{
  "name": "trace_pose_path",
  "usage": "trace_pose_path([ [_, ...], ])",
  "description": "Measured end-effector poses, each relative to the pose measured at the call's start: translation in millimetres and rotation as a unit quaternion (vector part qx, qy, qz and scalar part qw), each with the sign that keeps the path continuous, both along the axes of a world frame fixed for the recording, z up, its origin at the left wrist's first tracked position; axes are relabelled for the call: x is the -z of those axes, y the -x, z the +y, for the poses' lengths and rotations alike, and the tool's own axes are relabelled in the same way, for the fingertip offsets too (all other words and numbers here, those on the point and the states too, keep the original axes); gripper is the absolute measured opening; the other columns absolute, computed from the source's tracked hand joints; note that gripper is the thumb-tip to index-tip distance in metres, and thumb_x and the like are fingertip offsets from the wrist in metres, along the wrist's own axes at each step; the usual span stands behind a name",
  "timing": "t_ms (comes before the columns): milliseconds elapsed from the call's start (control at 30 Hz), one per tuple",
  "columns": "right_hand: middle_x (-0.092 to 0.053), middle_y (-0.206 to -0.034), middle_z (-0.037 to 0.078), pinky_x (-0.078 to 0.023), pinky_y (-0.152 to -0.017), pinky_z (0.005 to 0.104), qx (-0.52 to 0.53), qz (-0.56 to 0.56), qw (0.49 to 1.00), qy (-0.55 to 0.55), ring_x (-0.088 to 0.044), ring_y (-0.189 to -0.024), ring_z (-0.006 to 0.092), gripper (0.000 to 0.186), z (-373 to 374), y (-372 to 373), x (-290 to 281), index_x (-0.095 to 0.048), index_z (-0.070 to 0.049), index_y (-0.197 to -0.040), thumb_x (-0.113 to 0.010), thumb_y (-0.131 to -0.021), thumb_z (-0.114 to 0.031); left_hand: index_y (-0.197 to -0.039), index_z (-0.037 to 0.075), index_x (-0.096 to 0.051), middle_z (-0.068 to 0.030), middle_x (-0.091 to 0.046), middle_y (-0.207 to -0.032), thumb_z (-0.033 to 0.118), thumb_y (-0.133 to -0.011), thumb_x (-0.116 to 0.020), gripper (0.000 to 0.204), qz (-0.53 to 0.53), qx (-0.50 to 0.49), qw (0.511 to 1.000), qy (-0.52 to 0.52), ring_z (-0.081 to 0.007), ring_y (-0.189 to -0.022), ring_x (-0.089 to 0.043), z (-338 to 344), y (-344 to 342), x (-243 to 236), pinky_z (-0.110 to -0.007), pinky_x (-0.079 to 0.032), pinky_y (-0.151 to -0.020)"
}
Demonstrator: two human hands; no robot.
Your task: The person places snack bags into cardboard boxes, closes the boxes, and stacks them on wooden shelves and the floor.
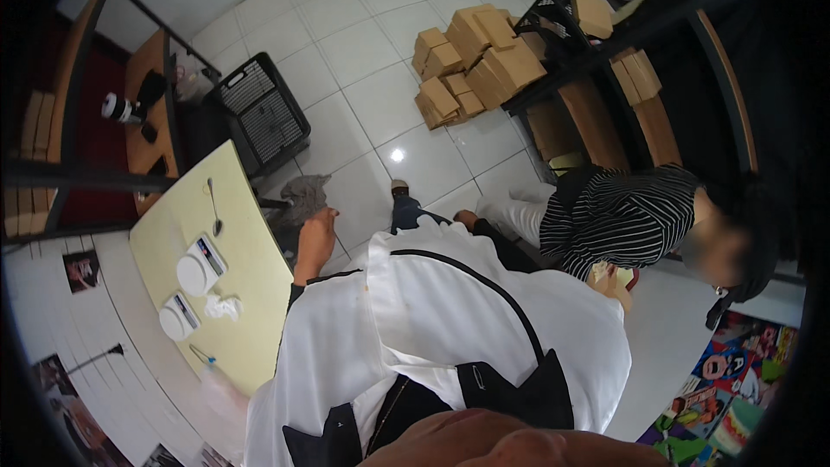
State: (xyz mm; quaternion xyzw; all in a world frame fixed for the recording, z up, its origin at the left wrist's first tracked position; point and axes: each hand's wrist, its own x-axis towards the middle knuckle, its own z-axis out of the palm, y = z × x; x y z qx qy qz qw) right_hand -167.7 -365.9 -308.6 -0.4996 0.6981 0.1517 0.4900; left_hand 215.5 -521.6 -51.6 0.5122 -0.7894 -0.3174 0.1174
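Note:
My left hand (316,236) is held out beside the near right edge of the pale yellow table (251,225), its fingers curled inward. Just beyond it is a bunched grey cloth (304,197); I cannot tell whether the hand touches it, and nothing shows clearly inside the fingers. My right hand (467,218) is low at my other side, mostly hidden, with its fingers unclear. On the table are two white kitchen scales (201,266), a crumpled white piece (223,307) and a long-handled spoon (216,227).
A black plastic crate (262,112) stands past the table. Cardboard boxes (484,52) are piled on the tiled floor beside dark shelving (596,121). At my right, a person in a striped top (622,216) holds something small. Another shelf (143,121) stands left.

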Motion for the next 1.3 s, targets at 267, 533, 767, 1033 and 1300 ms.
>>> trace_pose_path([
  [267,-0.063,-0.102,0.019,-0.047,-0.085,0.0368,0.128,0.022,0.990,0.052,-0.060,-0.096,0.0315,0.036,21,22,14,-0.065,-0.002,-0.098,-0.062,-0.069,-0.024,-0.112,0.005,-0.054,-0.0244,-0.060,-0.077,0.013,-0.089,-0.045,0.025,0.037,0.144,0.989,-0.003,-0.0418,-0.074,-0.058,-50,88,-6,-0.048,-0.045,-0.065],
  [533,-0.063,-0.102,0.018,-0.046,-0.086,0.0364,0.251,0.066,0.950,0.171,-0.059,-0.097,0.0316,0.032,-60,76,13,-0.064,-0.002,-0.100,-0.060,-0.073,-0.019,-0.118,0.004,-0.050,-0.0236,-0.061,-0.079,0.013,-0.085,-0.054,0.035,0.021,0.174,0.983,-0.052,-0.0402,-0.074,-0.059,-123,153,7,-0.046,-0.046,-0.066],
  [767,-0.062,-0.103,0.018,-0.046,-0.086,0.0371,0.299,0.050,0.935,0.187,-0.058,-0.098,0.0320,0.032,-114,118,-11,-0.061,-0.001,-0.105,-0.058,-0.078,-0.018,-0.113,0.000,-0.055,-0.0209,-0.061,-0.089,0.012,-0.083,-0.057,0.033,0.068,0.179,0.980,-0.054,-0.0357,-0.080,-0.059,-178,201,40,-0.041,-0.047,-0.072],
  [1033,-0.062,-0.104,0.018,-0.046,-0.087,0.0368,0.319,0.048,0.932,0.162,-0.058,-0.099,0.0313,0.035,-141,118,-9,-0.060,-0.001,-0.107,-0.057,-0.079,-0.021,-0.109,-0.002,-0.056,-0.0207,-0.061,-0.091,0.014,-0.082,-0.057,0.032,0.058,0.291,0.951,-0.087,-0.0372,-0.084,-0.058,-243,241,73,-0.042,-0.047,-0.077],
  [1300,-0.063,-0.102,0.017,-0.047,-0.085,0.0346,0.402,0.031,0.900,0.167,-0.060,-0.096,0.0289,0.035,-162,111,-15,-0.059,-0.001,-0.107,-0.057,-0.081,-0.023,-0.110,0.000,-0.056,-0.0216,-0.062,-0.094,0.020,-0.082,-0.057,0.034,-0.018,0.378,0.912,-0.160,-0.0361,-0.089,-0.059,-328,299,125,-0.042,-0.047,-0.078],
])
